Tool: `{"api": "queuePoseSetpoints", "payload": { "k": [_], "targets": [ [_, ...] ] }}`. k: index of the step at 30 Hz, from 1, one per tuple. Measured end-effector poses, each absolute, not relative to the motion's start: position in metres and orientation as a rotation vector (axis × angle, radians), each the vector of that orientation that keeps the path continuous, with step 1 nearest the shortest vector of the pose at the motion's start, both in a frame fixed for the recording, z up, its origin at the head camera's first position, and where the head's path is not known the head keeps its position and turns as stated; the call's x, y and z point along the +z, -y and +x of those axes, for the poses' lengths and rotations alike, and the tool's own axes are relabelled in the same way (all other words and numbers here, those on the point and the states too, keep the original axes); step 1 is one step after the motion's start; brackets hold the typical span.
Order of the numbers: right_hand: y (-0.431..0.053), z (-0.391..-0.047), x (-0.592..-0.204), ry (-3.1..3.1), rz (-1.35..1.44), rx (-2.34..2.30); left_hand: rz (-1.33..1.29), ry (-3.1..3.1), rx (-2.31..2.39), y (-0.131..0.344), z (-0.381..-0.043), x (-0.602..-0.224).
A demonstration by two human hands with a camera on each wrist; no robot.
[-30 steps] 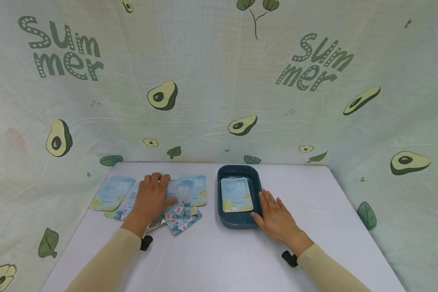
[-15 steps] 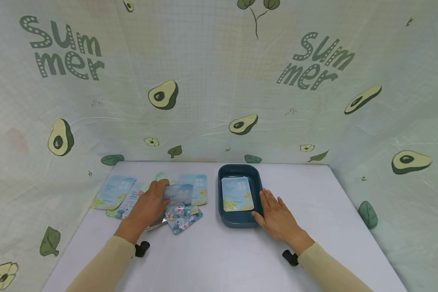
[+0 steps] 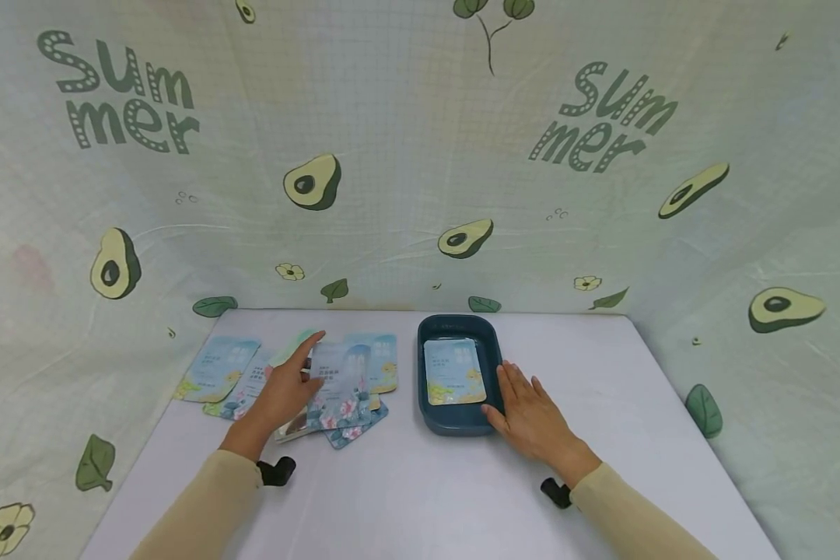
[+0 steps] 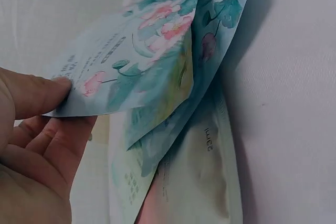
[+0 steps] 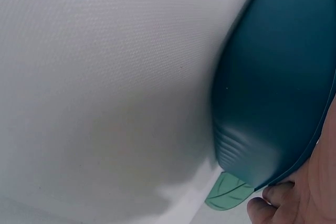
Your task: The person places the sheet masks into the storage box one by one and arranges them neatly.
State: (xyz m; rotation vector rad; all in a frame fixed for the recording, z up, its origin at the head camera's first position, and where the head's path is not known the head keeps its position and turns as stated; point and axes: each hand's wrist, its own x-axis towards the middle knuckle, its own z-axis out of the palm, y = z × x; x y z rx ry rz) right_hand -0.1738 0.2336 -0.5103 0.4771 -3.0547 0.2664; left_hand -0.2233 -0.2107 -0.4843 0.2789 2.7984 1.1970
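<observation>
My left hand (image 3: 280,397) pinches the left edge of a blue sheet mask packet (image 3: 339,389) printed with pink flowers. In the left wrist view its thumb lies on top of the raised packet (image 4: 131,72), with the fingers below. Under it are another floral packet (image 3: 355,434) and a silvery one (image 3: 294,426). My right hand (image 3: 535,420) rests with straight fingers along the right side of a dark blue tray (image 3: 455,426). Inside the tray lies a light blue packet (image 3: 455,372). The right wrist view shows the tray's outer wall (image 5: 273,77).
At the table's left lie a blue-and-yellow packet (image 3: 220,365) and an overlapping floral one (image 3: 241,393). Another blue packet (image 3: 383,362) lies between the pile and the tray. A patterned cloth (image 3: 392,117) hangs behind the white table (image 3: 406,498).
The floral packet under my left hand first tilted up, then came down flatter and nearer, showing its printed face. The left index finger has straightened out. My right hand and the tray stay put.
</observation>
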Motion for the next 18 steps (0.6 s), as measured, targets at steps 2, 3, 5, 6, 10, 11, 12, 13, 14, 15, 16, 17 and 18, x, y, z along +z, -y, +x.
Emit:
{"api": "queuePoseSetpoints", "payload": {
  "k": [2, 3, 5, 6, 10, 11, 12, 13, 14, 15, 16, 17, 18],
  "targets": [
    [-0.2335, -0.1735, -0.5096, 3.054, 0.48, 0.263, 0.255, -2.795, 1.21, 0.21, -0.2237, -0.4857],
    [-0.2335, -0.1733, -0.5092, 3.053, 0.482, 0.264, 0.24, -2.794, 1.208, 0.2094, -0.2237, -0.4866],
    [-0.2331, -0.1734, -0.5087, 3.053, 0.487, 0.268, 0.21, -2.801, 1.177, 0.208, -0.2233, -0.4878],
    [-0.2329, -0.1734, -0.5084, 3.053, 0.49, 0.271, 0.194, -2.803, 1.154, 0.2075, -0.2232, -0.4883],
    [-0.2324, -0.1737, -0.5081, 3.057, 0.492, 0.273, 0.151, -2.767, 1.11, 0.2047, -0.2229, -0.4876],
    [-0.2324, -0.1737, -0.5081, 3.057, 0.491, 0.269, 0.15, -2.756, 1.106, 0.2044, -0.223, -0.487],
    [-0.2325, -0.1738, -0.5082, 3.056, 0.489, 0.265, 0.144, -2.744, 1.104, 0.2039, -0.2232, -0.4862],
    [-0.2325, -0.1739, -0.5083, 3.057, 0.488, 0.26, 0.152, -2.74, 1.101, 0.2036, -0.2232, -0.4851],
    [-0.2325, -0.1739, -0.5084, 3.056, 0.488, 0.256, 0.15, -2.738, 1.103, 0.2033, -0.2235, -0.4843],
    [-0.2328, -0.1739, -0.5084, 3.055, 0.487, 0.253, 0.149, -2.736, 1.109, 0.2028, -0.2237, -0.4833],
    [-0.233, -0.1739, -0.5084, 3.053, 0.487, 0.252, 0.148, -2.735, 1.121, 0.2025, -0.2239, -0.4822],
    [-0.2331, -0.1739, -0.5084, 3.052, 0.489, 0.255, 0.146, -2.736, 1.131, 0.2021, -0.2245, -0.4811],
    [-0.2332, -0.1739, -0.5085, 3.051, 0.49, 0.257, 0.14, -2.739, 1.143, 0.2016, -0.225, -0.4801]
  ]
}}
